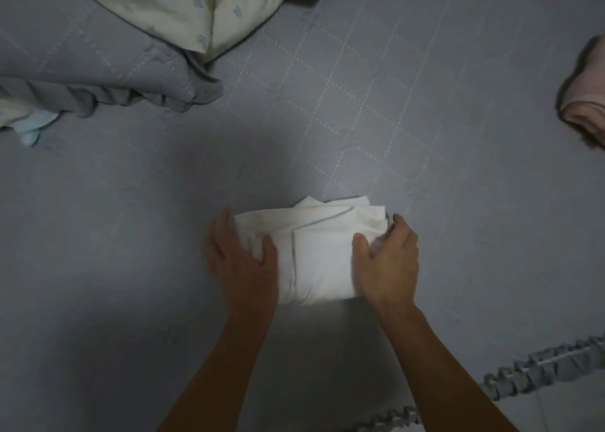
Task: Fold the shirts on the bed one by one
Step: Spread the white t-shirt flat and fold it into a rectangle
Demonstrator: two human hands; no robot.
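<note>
A white shirt [319,251], folded into a compact bundle, lies on the grey bed cover [131,235] near the bed's front edge. My left hand [240,261] grips the bundle's left side, thumb on top and fingers along the edge. My right hand [388,261] grips its right side, thumb on top and fingers curled round the far right corner. A pinkish folded garment [586,94] lies at the right edge of the view, partly cut off.
A grey quilted blanket [98,71] and a cream patterned pillow [183,9] are bunched at the back left. The ruffled hem of the bed cover [540,369] marks the bed's edge at the lower right, with pale floor beyond.
</note>
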